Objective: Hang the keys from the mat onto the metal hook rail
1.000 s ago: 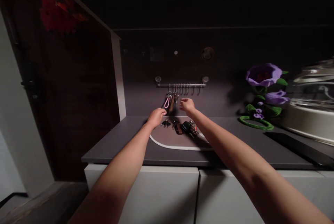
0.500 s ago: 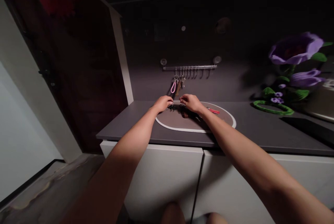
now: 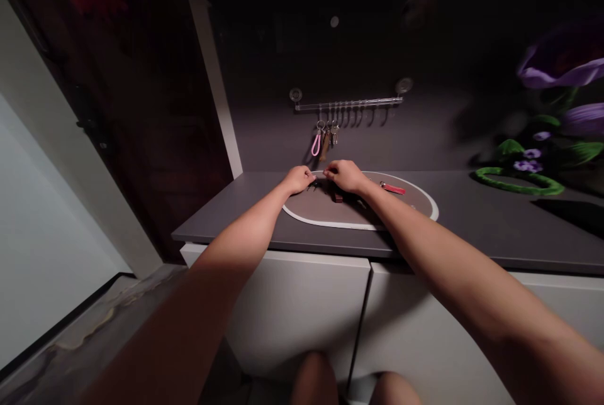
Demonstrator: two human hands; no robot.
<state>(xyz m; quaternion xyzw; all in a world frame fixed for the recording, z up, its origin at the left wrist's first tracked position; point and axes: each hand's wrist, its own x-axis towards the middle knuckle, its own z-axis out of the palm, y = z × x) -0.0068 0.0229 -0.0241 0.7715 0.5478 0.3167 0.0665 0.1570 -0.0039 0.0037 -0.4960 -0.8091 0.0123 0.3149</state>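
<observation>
The left hand (image 3: 298,180) and right hand (image 3: 344,176) rest close together, not quite touching, at the far edge of an oval mat (image 3: 316,209); whether they grip anything, I cannot tell; small keys (image 3: 312,185) lie just beside the left hand; a brown key fob (image 3: 336,197) lies just below the right hand; a red key fob (image 3: 392,188) lies well right; a pink-looped key bunch (image 3: 321,139) hangs from a wall rail (image 3: 348,103) above.

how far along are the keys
Done: key sets hang on the rail, one with a pink strap. In hand: left hand and right hand are at keys on the mat. Left: a red fob and brown fob lying there.
</observation>
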